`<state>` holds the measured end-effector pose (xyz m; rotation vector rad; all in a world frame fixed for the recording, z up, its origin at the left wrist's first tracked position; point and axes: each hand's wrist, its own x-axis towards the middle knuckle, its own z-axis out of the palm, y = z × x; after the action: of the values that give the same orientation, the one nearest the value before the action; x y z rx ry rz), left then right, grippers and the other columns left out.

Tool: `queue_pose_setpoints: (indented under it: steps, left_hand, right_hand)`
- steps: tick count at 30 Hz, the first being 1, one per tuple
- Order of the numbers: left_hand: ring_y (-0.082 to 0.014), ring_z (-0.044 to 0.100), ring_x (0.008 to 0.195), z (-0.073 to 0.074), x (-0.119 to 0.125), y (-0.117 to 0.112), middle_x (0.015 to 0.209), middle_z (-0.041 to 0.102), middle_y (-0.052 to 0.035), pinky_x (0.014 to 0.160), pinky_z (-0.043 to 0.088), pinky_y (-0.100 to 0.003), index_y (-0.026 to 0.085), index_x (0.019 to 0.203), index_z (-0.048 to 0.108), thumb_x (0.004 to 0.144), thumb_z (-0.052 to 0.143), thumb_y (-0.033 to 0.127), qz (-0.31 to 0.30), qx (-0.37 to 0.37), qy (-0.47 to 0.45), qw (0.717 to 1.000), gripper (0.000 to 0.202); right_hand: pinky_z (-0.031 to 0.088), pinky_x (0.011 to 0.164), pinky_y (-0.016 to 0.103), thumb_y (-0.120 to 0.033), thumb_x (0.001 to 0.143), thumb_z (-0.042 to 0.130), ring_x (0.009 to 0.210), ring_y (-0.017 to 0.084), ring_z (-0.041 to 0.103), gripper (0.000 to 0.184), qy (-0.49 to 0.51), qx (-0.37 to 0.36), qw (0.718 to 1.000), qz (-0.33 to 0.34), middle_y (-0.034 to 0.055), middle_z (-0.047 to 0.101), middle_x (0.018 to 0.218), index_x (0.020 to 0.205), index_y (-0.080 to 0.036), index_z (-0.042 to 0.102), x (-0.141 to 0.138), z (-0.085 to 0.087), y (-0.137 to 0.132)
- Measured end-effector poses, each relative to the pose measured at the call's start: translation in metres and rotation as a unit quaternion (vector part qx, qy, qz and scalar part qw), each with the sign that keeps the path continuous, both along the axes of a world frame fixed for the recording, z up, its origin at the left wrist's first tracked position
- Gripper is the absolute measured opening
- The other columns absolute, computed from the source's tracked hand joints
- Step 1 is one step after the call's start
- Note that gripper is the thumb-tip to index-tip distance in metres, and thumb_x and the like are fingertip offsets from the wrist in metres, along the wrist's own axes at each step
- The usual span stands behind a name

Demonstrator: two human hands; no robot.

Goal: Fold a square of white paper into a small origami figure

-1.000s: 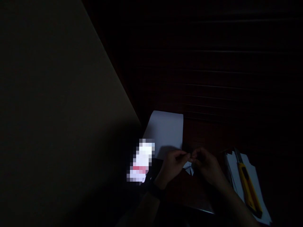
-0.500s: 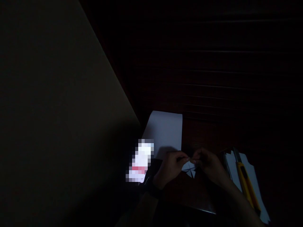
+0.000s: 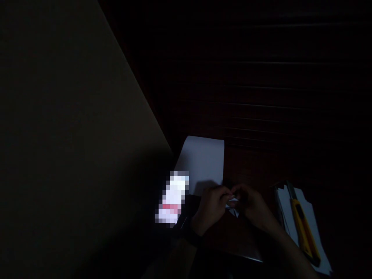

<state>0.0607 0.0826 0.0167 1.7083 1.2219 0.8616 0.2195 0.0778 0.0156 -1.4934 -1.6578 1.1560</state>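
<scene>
The scene is very dark. My left hand (image 3: 209, 208) and my right hand (image 3: 253, 206) meet fingertip to fingertip over a dark wooden table (image 3: 247, 162). Both pinch a small folded piece of white paper (image 3: 232, 204) between them. Only a sliver of the paper shows between the fingers. A dark band sits on my left wrist.
A white sheet (image 3: 203, 161) lies just behind my hands. A bright lit screen (image 3: 173, 197) glows to the left. At the right, a yellow utility knife (image 3: 303, 230) rests on a stack of white paper (image 3: 312, 221). A large tan surface (image 3: 66, 135) fills the left side.
My hands have drawn closer together, and they cover more of the folded paper than half a second ago. Nothing else has moved.
</scene>
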Motion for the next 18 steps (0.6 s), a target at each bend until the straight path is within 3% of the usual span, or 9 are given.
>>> queue_pose_setpoints:
  steps: [7, 11, 18]
  left_hand:
    - [-0.0127, 0.06, 0.07, 0.007, -0.001, -0.003, 0.077, 0.066, -0.0012, 0.062, 0.041, -0.021, 0.019, 0.081, 0.064, 0.083, 0.05, 0.021, -0.04, -0.001, 0.002, 0.999, 0.014]
    - [-0.0132, 0.057, 0.071, 0.013, -0.002, -0.004, 0.081, 0.065, -0.002, 0.064, 0.04, -0.023, 0.019, 0.078, 0.065, 0.081, 0.055, 0.026, -0.054, 0.048, 0.046, 0.996, 0.013]
    - [-0.0126, 0.055, 0.069, 0.009, -0.004, -0.003, 0.074, 0.062, -0.0017, 0.061, 0.037, -0.023, 0.018, 0.068, 0.065, 0.083, 0.051, 0.02, -0.058, 0.089, 0.11, 0.988, 0.02]
  right_hand:
    - [0.043, 0.059, 0.024, -0.013, 0.067, 0.062, 0.067, 0.015, 0.057, 0.033, 0.022, 0.012, 0.999, 0.021, -0.0008, 0.061, 0.075, 0.098, -0.021, 0.058, 0.001, 0.007, 0.0]
    - [0.044, 0.06, 0.025, -0.011, 0.066, 0.06, 0.067, 0.016, 0.058, 0.035, 0.028, 0.02, 0.998, 0.043, -0.0004, 0.063, 0.076, 0.1, -0.022, 0.058, 0.003, 0.008, 0.0]
    - [0.045, 0.059, 0.025, -0.019, 0.07, 0.065, 0.067, 0.016, 0.06, 0.028, 0.04, -0.022, 0.996, 0.076, 0.0, 0.065, 0.075, 0.097, -0.021, 0.061, 0.008, 0.009, 0.002]
